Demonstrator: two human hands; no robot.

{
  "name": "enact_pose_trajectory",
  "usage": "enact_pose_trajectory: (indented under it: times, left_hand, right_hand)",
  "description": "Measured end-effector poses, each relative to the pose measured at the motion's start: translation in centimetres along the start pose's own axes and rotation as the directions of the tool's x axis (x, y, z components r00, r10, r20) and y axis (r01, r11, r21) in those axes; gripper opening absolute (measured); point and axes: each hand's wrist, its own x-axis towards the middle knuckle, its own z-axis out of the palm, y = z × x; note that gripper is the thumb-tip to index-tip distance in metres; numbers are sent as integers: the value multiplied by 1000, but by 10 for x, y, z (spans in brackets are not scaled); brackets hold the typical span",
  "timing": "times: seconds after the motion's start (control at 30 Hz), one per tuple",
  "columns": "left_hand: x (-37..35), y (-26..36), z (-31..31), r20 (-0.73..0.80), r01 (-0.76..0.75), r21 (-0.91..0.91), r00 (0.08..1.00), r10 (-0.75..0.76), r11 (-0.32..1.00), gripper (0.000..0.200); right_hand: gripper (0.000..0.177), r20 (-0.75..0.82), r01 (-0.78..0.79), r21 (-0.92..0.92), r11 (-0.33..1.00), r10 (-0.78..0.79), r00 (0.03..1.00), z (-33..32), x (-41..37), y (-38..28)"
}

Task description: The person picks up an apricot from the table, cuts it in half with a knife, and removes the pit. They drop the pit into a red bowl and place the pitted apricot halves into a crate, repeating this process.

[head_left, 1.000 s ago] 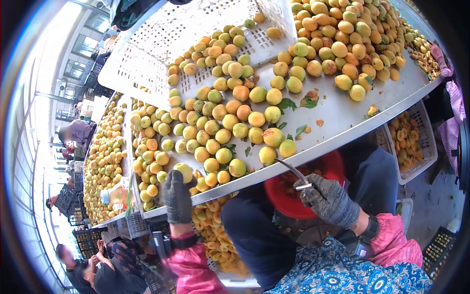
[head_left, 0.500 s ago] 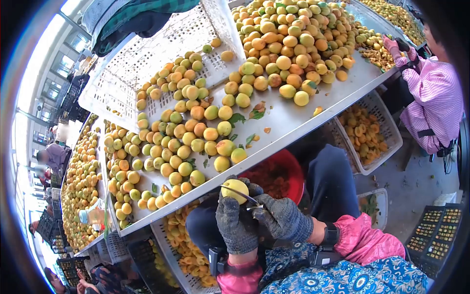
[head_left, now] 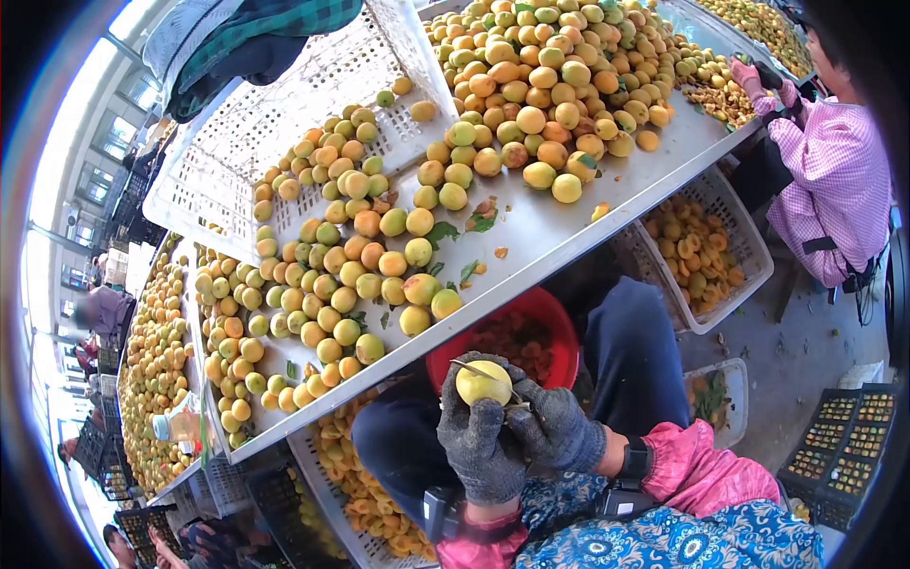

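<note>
Left hand [head_left: 481, 448] cups apricot [head_left: 484, 383] (knife [head_left: 474, 369] handle hidden)

Fruit [head_left: 365, 256] lies on the table [head_left: 550, 228], bowl [head_left: 572, 343] under its edge, crate [head_left: 754, 248] further right

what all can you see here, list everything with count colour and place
apricots: many, yellow to orange, loose across the table
table: one, grey metal, slanting across the middle
crate: one, white, tipped on the table's far side
leaves: a few, green, among the apricots
basin: one, red, below the table edge
basket: one, white, holds cut fruit, under the table at right
co-worker: one, pink checked shirt, far right
held apricot: one, yellow-green, in the left hand
knife: one, thin blade, across the held apricot
left hand: dark grey glove, grips the held apricot
right hand: dark grey glove, holds the knife
</note>
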Motion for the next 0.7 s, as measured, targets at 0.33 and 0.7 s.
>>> enact_pose_trajectory:
  times: [0.33, 0.7]
  left_hand:
    - [19, 15, -26, 142, 21, 271, 988, -61, 962, 51]
    - [49, 41, -41, 449, -323, 863, 843, -295, 389, 53]
  right_hand:
    - [35, 342, -82, 34, 996, 66, 937, -44, 12, 16]
    - [36, 587, -35, -308, 951, 219, 779, -64, 25, 14]
